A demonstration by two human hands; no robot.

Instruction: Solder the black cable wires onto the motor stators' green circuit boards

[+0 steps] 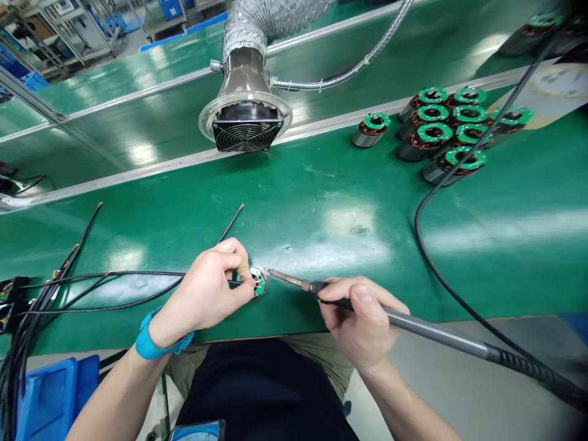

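My left hand (206,285), with a blue wristband, is closed in a pinch on the end of a black cable (147,273) at a small round green circuit board (261,286). The fingers cover part of the board and the cable's end, where red wires show. My right hand (361,318) is wrapped round a soldering iron (427,329). The iron's tip points left, close to the board's upper right edge; I cannot tell whether it touches. The board lies at the near part of the green bench (321,245).
A fume extractor hood (245,116) hangs behind the hands. Several motor stators (432,131) with green rings stand at the back right, below the iron's cord (425,251). Bundled black cables (27,355) hang over the left edge above a blue bin (48,398).
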